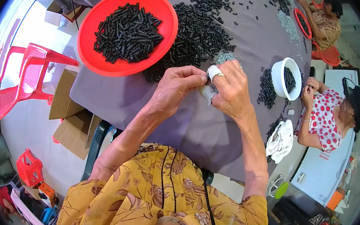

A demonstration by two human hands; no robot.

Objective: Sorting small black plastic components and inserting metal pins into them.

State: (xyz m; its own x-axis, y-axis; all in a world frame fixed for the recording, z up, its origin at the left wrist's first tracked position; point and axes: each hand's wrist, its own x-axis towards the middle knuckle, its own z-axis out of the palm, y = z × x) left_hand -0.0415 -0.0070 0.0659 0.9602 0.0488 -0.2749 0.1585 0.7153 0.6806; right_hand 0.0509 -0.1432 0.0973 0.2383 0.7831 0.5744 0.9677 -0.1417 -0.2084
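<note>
My left hand is closed in a pinch, thumb against fingertips, close to my right hand over the near part of the table. What lies between its fingertips is too small to make out. Fingers curled, my right hand meets it from the other side. A white wrap goes round one of its fingers. Below those fingers a pale, translucent thing shows, partly hidden; its kind is unclear. Just beyond the hands lie a heap of small black tubular parts and a little pile of small clear pieces.
A red basin full of black parts stands at the left on the grey tablecloth. At the right, a white bowl holds more, beside a person; a white cloth lies nearer. Another person sits farther off.
</note>
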